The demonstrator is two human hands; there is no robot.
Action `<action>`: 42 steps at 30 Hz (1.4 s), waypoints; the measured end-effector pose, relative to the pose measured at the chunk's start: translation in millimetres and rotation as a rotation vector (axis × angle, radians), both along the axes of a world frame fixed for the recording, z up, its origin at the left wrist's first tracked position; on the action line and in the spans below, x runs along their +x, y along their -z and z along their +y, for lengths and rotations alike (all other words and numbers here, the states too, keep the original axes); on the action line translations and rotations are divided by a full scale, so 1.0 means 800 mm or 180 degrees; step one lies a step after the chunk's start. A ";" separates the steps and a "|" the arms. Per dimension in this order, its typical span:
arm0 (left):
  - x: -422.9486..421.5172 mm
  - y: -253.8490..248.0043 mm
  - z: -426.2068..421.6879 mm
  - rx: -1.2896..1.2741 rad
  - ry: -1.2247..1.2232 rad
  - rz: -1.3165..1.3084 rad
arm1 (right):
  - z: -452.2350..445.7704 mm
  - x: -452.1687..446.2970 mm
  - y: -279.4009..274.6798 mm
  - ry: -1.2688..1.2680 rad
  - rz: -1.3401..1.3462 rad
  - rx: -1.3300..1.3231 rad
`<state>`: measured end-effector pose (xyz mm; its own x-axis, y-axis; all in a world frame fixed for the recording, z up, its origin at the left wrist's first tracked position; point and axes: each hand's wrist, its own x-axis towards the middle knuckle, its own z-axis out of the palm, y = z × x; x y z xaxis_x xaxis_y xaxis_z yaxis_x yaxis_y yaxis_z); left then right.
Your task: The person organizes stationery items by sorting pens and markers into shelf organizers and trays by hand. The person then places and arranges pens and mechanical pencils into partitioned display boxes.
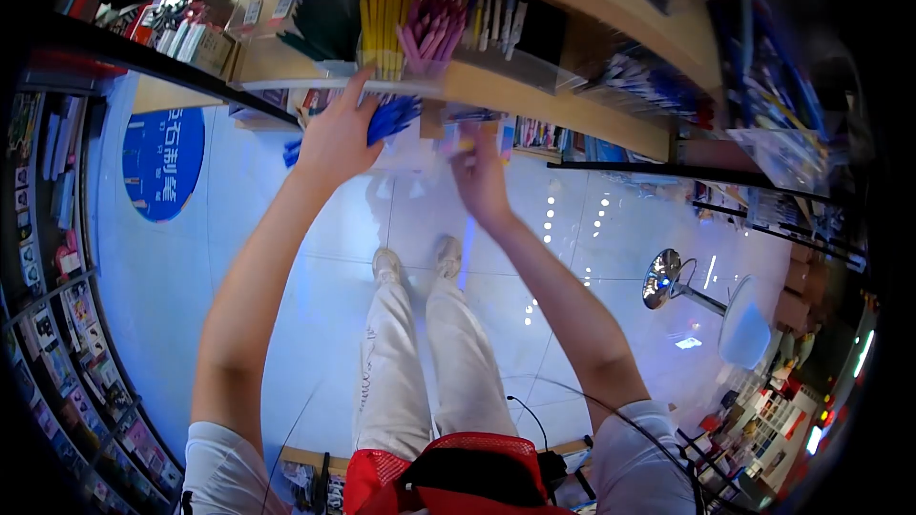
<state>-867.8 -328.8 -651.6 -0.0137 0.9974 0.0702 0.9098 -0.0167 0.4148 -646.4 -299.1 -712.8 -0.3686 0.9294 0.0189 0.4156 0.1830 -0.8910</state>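
A bunch of blue pens (393, 116) lies crosswise under my left hand (336, 141), its ends sticking out on both sides of the palm. The thumb and lower fingers are around the bunch, while the index finger points up to the shelf edge beneath the yellow pens (385, 24). My right hand (480, 179) is just to the right, below the shelf, fingers curled and smeared by motion. Something small and colourful shows at its fingertips, too blurred to name. Beside the yellow pens stand pink pens (432, 30) and dark green pens (332, 25) in clear holders.
The wooden shelf (592, 114) runs across in front of me, with more pens (639, 76) on the right. A round stool (744, 324) with a chrome base is at right. Display racks (86, 353) line the left. A blue round sign (162, 164) shows on the left.
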 end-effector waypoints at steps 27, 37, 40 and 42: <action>0.121 -0.390 -0.215 -0.1468 -0.0151 -0.5240 | -0.238 0.034 -0.444 -0.1644 0.2552 -0.3784; 0.193 -0.391 -0.143 -0.1444 -0.0608 -0.5906 | -0.151 0.102 -0.446 -0.1193 0.2184 -0.3392; 0.229 -0.388 -0.118 -0.1281 -0.0771 -0.6059 | -0.126 0.131 -0.450 -0.0964 0.2028 -0.3510; 0.253 -0.382 -0.105 -0.1126 -0.1032 -0.6170 | -0.111 0.147 -0.443 -0.0889 0.1885 -0.3541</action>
